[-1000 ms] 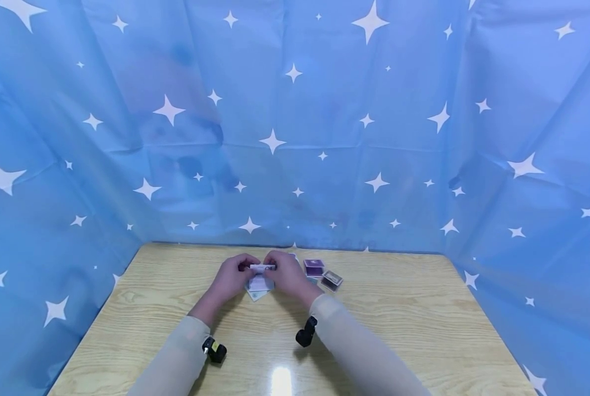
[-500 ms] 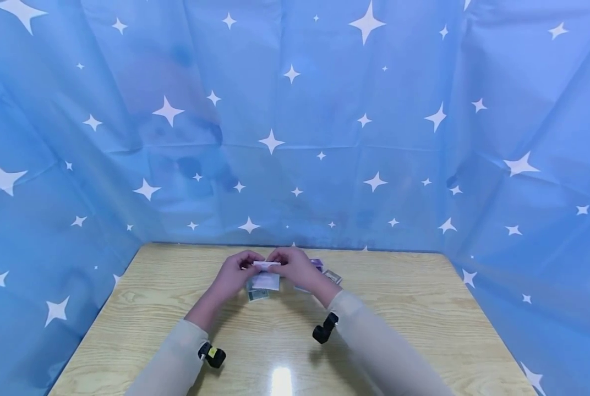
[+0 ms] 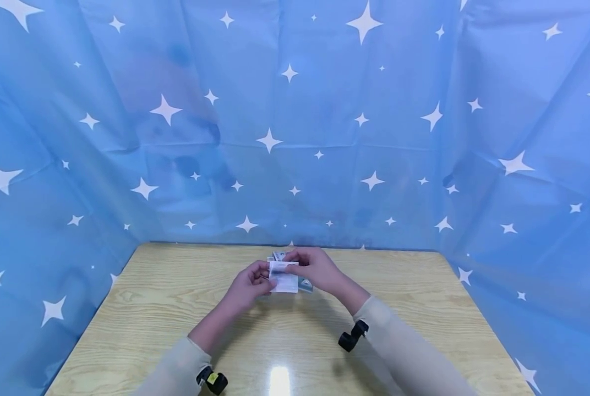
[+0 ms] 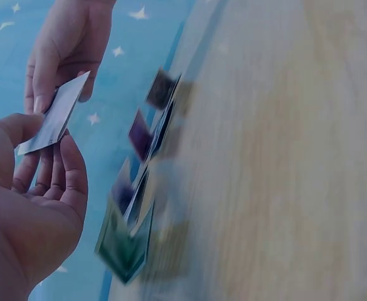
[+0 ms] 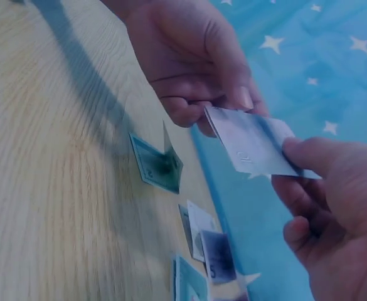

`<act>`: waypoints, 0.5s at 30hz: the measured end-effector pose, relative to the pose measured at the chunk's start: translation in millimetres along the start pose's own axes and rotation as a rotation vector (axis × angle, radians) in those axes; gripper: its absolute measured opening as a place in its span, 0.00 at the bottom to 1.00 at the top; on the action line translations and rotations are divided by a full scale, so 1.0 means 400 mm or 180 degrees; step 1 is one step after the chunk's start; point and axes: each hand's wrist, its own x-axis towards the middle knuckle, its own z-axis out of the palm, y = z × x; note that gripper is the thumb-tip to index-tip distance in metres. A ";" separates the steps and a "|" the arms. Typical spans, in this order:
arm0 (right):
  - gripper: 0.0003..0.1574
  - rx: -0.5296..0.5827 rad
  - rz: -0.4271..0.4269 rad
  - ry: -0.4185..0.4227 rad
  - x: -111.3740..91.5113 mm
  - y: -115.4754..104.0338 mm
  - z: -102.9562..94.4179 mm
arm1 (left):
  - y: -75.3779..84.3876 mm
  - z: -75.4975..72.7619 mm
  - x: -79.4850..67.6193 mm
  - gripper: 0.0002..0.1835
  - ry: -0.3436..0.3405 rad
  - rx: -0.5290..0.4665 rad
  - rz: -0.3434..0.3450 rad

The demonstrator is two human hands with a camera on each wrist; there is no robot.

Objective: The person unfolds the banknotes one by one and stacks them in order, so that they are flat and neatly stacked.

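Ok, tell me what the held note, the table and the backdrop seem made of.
Note: probably paper, matte, by its thin edges.
Table: wood or wood-look laminate, by the grain; somewhat glossy, showing a bright reflection.
Backdrop: perhaps fabric or plastic, given its creases; finish unclear.

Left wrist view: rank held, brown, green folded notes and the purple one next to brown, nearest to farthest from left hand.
1. Held note: pinched by the left hand.
2. Green note: bottom of the row.
3. Purple note: farther up the row.
4. Brown note: top of the row.
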 end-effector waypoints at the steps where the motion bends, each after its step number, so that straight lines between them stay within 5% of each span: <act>1: 0.10 -0.0010 0.0004 0.0009 -0.006 0.001 -0.004 | -0.001 0.008 -0.005 0.20 -0.0021 -0.0042 -0.0021; 8: 0.11 0.0038 0.0018 0.0107 -0.044 0.013 -0.028 | -0.008 0.065 -0.039 0.15 -0.0192 -0.0173 -0.0099; 15: 0.23 0.0222 -0.0084 0.0017 -0.070 0.011 -0.039 | -0.005 0.095 -0.047 0.13 -0.0046 -0.0194 -0.0096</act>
